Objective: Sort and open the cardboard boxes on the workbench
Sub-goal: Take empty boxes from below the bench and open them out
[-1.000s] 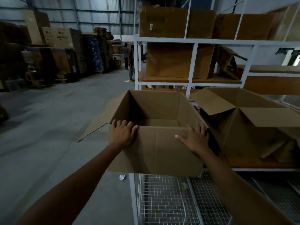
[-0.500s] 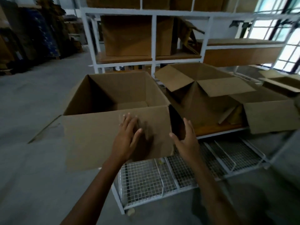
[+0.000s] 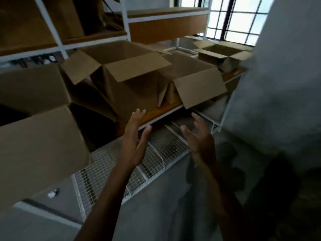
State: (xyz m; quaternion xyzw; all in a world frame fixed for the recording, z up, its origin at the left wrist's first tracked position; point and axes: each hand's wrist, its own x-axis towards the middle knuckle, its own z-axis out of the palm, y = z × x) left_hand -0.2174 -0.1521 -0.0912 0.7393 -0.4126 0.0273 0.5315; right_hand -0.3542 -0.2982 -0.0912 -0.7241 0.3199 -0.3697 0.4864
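Cardboard box [image 3: 132, 91], flaps open, sat on the surface [image 3: 159, 110] just beyond the left hand [image 3: 133, 138] and right hand [image 3: 199, 136]. Both hands were spread, fingers straight, palms facing, holding nothing.

Both arms were stretched out in front, bare forearms angling up toward 12 o'clock. Left hand [image 3: 133, 140] and right hand [image 3: 199, 136] had palms facing each other, fingers [image 3: 139, 113] straight and spread, holding nothing at all.
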